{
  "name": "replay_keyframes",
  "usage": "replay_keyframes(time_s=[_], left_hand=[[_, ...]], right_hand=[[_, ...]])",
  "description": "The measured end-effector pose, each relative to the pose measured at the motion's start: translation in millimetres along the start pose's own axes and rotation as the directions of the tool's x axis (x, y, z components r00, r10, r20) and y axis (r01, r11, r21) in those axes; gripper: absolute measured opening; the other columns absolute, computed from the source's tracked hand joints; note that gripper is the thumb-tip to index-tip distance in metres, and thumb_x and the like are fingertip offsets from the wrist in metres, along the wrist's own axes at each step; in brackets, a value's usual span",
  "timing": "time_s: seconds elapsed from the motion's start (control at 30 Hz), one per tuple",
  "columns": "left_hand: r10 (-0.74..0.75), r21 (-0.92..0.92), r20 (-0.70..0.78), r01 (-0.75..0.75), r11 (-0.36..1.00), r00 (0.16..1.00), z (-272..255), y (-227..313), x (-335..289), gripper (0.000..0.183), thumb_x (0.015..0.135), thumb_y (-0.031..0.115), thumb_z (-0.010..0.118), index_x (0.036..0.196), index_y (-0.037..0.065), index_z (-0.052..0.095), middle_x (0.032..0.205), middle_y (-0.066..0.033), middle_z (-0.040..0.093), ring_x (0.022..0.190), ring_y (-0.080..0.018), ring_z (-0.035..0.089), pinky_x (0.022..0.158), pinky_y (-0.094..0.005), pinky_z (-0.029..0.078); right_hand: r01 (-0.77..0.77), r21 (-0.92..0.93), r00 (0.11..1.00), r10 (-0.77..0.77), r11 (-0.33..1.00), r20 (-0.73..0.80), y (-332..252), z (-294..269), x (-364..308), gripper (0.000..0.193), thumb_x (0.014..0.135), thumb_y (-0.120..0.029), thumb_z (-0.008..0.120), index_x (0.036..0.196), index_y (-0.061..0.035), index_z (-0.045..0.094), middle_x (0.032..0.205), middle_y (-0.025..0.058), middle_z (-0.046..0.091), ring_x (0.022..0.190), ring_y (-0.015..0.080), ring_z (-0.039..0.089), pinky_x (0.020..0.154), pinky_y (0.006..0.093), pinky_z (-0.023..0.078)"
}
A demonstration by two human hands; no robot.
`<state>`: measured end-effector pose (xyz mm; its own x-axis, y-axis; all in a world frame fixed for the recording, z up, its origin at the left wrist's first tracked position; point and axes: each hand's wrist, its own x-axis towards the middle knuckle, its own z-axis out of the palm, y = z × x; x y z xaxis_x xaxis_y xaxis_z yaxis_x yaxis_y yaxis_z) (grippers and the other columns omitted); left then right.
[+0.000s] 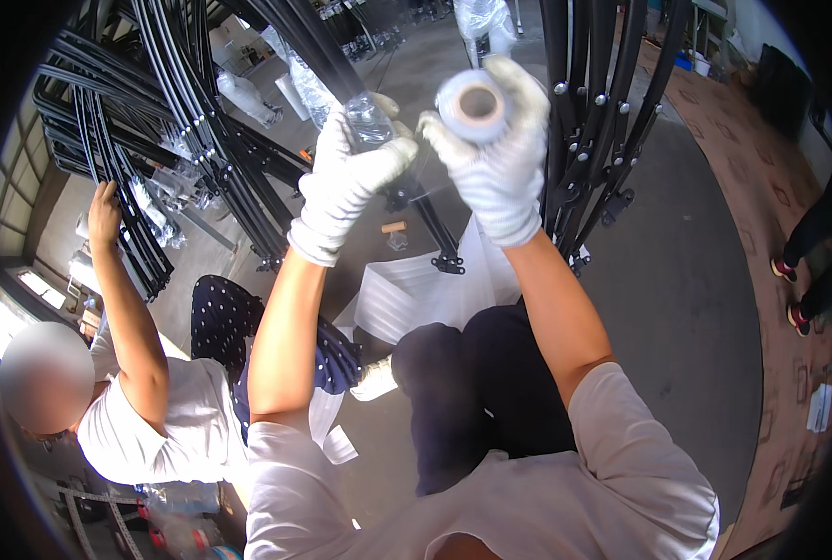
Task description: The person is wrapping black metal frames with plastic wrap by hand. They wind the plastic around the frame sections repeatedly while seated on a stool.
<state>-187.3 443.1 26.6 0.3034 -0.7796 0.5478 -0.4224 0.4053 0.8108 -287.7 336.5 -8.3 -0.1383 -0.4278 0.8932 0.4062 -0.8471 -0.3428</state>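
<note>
Both my hands wear white knitted gloves. My right hand (502,177) grips a roll of clear stretch film (455,105), its round end and cardboard core facing me. My left hand (330,207) is closed around a black metal tube frame (321,49) that slants down between my arms. Clear film (369,119) wraps the frame just above my left fingers. The lower end of the frame, with its bracket (447,263), hangs over white foam sheeting (406,297) on the floor. My fingers on the frame's far side are partly hidden.
Bundles of black metal frames stand at the left (178,103) and right (579,140). A co-worker (187,392) crouches at the left, a bare hand raised to the frames. A small tan roll (393,227) lies on the floor. Another person's legs (812,252) show at the far right.
</note>
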Motion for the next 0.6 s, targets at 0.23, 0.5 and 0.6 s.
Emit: replay_keyframes(time_s=[0.23,0.5,0.6], left_hand=[[0.401,0.854,0.298,-0.429,0.294,0.867,-25,14,-3,0.038,0.078,0.021,0.056,0.113,0.007,0.051,0.094,-0.0083,0.046,0.085,-0.0190,0.047,0.078,-0.0287,0.038],[-0.033,-0.240,-0.142,-0.002,0.971,0.989,-22,-77,0,0.055,0.069,0.017,0.068,0.116,0.003,0.044,0.099,-0.0079,0.054,0.087,-0.0132,0.052,0.077,-0.0275,0.043],[-0.049,-0.173,-0.216,0.011,0.985,0.975,-16,-62,-9,0.045,0.069,0.014,0.068,0.108,0.003,0.048,0.093,-0.0050,0.057,0.081,-0.0109,0.054,0.073,-0.0253,0.045]], right_hand=[[-0.725,0.613,0.682,0.449,0.313,0.577,60,46,1,0.056,0.061,-0.001,0.071,0.108,-0.0070,0.041,0.098,0.0090,0.054,0.087,0.0161,0.054,0.075,0.0271,0.047],[-0.749,0.580,0.657,0.247,0.322,0.712,67,60,-13,0.050,0.077,-0.029,0.059,0.113,0.0022,0.043,0.103,0.0115,0.054,0.095,0.0156,0.053,0.082,0.0309,0.046],[-0.744,0.579,0.668,0.324,0.335,0.670,42,39,3,0.050,0.076,-0.031,0.061,0.113,-0.0019,0.044,0.104,0.0106,0.054,0.097,0.0164,0.051,0.084,0.0304,0.044]])
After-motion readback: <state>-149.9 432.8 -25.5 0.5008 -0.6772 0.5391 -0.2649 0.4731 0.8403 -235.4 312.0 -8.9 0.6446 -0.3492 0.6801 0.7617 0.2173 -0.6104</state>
